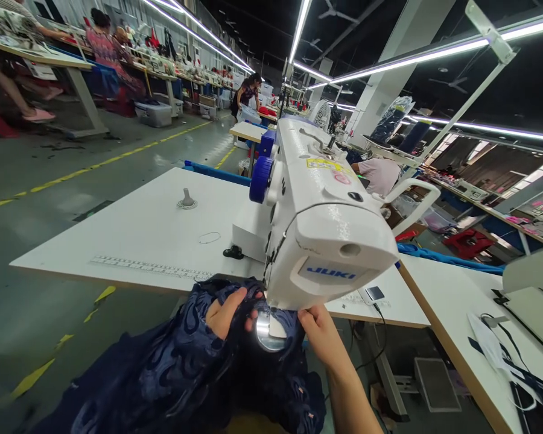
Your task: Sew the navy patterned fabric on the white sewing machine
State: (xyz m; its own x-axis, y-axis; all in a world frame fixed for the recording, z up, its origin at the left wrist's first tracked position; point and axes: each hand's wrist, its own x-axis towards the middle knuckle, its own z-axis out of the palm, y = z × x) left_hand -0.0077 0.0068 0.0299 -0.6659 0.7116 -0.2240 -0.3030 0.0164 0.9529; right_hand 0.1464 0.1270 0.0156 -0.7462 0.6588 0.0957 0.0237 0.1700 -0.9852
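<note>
Hands first: the left hand sits on top of the navy lace fabric just left of the sewing machine's front end. Its fingers are bent down into the cloth and the thumb points in at the round metal needle plate. Honestly can't tell if it's gripping a fold or just pressing. The right hand comes in from the other side, right below the machine's face plate, touching the fabric edge. Its fingertips disappear under the machine head, so no idea whether they're pinching or lying flat. The fabric itself is bunched up under the nose of the machine, covering the area around the needle plate and spilling off the near table edge toward the camera. The machine is a white Juki on a white table, with a blue handwheel at its far end. Left of the machine there's a little grey peg standing on the tabletop, and a printed ruler strip runs along the table edge. A small dark flat gadget lies just right of the machine, and past that is a second table. Other people are working well behind the machine, along the yellow floor line.
</note>
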